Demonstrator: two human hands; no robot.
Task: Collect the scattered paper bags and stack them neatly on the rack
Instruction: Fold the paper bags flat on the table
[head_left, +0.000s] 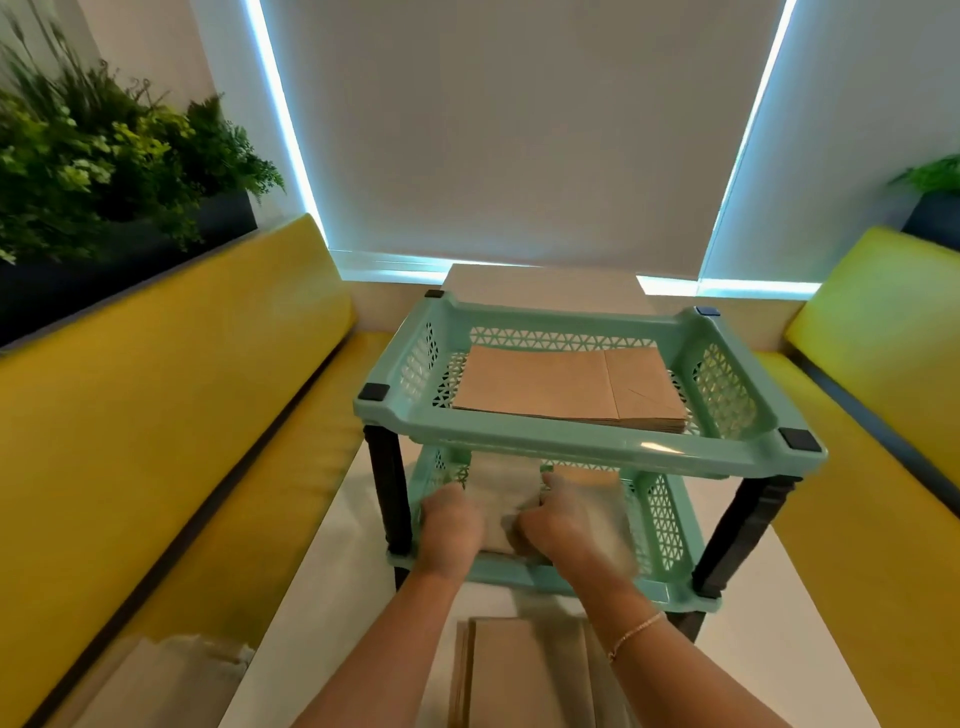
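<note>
Already reaching into the rack's (587, 447) lower tier: left hand (451, 525) and right hand (563, 522), blurred, gripping pale paper bags (501, 493). Could have snagged on the tier above, crumpling. More brown bags (519, 670) on worktop (753, 649), nearer.

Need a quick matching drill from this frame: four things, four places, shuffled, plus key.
Things:
1. brown bag stack
2. white bags
3. loose brown bags
4. planter

Places:
A. on the table, in front of the rack
B. behind the yellow bench back
C. top tray
D. lower tray, under left hand and right hand

Pairs: 1-C, 2-D, 3-A, 4-B
</note>
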